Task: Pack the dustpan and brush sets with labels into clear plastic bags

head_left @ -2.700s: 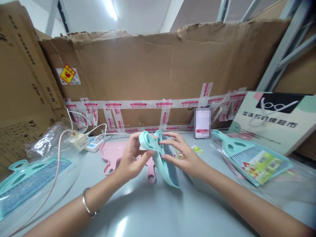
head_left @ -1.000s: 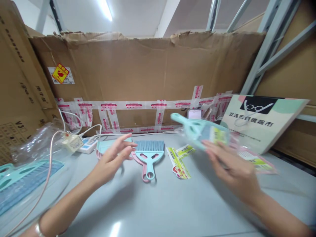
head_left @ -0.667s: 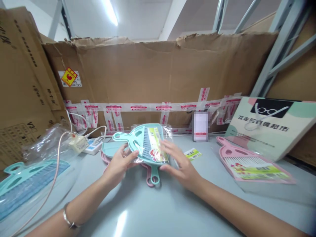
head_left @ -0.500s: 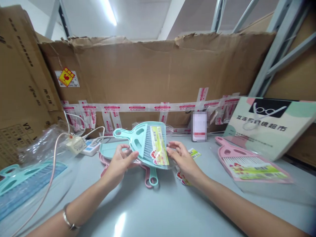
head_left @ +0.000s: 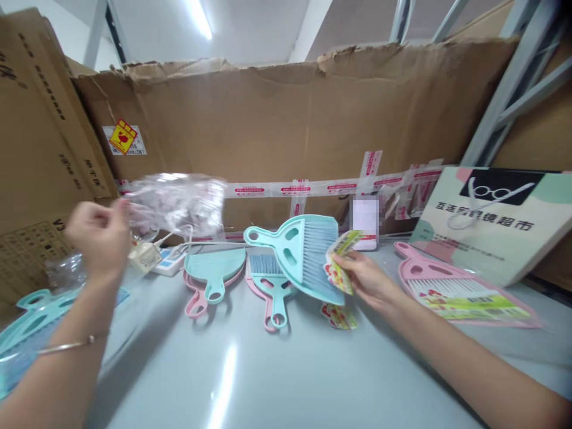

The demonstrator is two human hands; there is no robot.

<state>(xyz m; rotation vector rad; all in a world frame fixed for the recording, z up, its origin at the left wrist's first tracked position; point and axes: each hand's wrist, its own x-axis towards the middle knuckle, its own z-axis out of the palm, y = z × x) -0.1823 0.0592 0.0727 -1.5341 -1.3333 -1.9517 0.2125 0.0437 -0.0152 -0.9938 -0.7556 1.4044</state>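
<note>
My right hand (head_left: 364, 277) is closed at the right edge of a turquoise dustpan and brush set (head_left: 292, 250). It pinches a yellow-green label card (head_left: 340, 268) against the blue bristles. Raised at the left, my left hand (head_left: 99, 232) is in a fist, gripping a crumpled clear plastic bag (head_left: 179, 202) that flares out to the right. Below the held set, a small turquoise brush (head_left: 270, 286) lies over a pink one. To their left, a turquoise dustpan (head_left: 217, 268) rests on a pink dustpan (head_left: 196, 304). Another label card (head_left: 338, 316) lies on the table.
A bagged pink dustpan set (head_left: 460, 286) lies at the right, before a printed box (head_left: 496, 220). Bagged turquoise sets (head_left: 33, 325) are at the far left. A charger (head_left: 145, 256) with cables and a phone (head_left: 365, 220) stand near the large carton (head_left: 268, 125) at the back.
The plastic bag has come off the turquoise set, and my left hand has swung up and left with it. My right hand has moved the set slightly right, uncovering the dustpans and brushes beneath.
</note>
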